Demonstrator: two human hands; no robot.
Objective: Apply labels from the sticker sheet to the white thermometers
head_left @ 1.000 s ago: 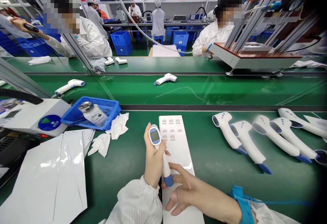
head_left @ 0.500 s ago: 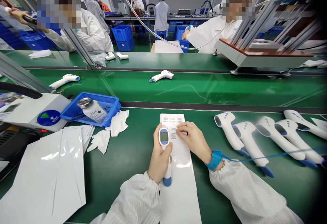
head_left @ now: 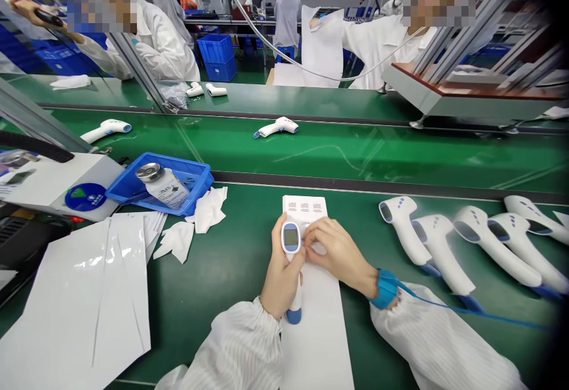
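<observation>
My left hand [head_left: 281, 280] is wrapped around a white infrared thermometer [head_left: 291, 237]. Its small grey screen faces me, and its blue handle end [head_left: 294, 316] points down toward my body. Close to the right side of the thermometer head, my right hand [head_left: 335, 253] has thumb and fingers pinched together. Whatever is between those fingertips is too small to make out. Beneath both hands lies a long white label sheet [head_left: 317, 331] with rows of small printed labels at its far end. My hands cover part of those rows.
Several thermometers [head_left: 404, 230] lie in a row at right. A blue tray [head_left: 207, 185] holding a metal-capped bottle [head_left: 166, 185] sits at left, near crumpled wipes [head_left: 176, 240] and white sheets [head_left: 84, 295]. Beyond runs a green conveyor [head_left: 213, 147] carrying thermometers; co-workers sit across it.
My right hand went from the thermometer's handle up to the printed labels, then slightly down beside the thermometer head, fingers pinched. Across the line, a co-worker has lifted a white sheet.
</observation>
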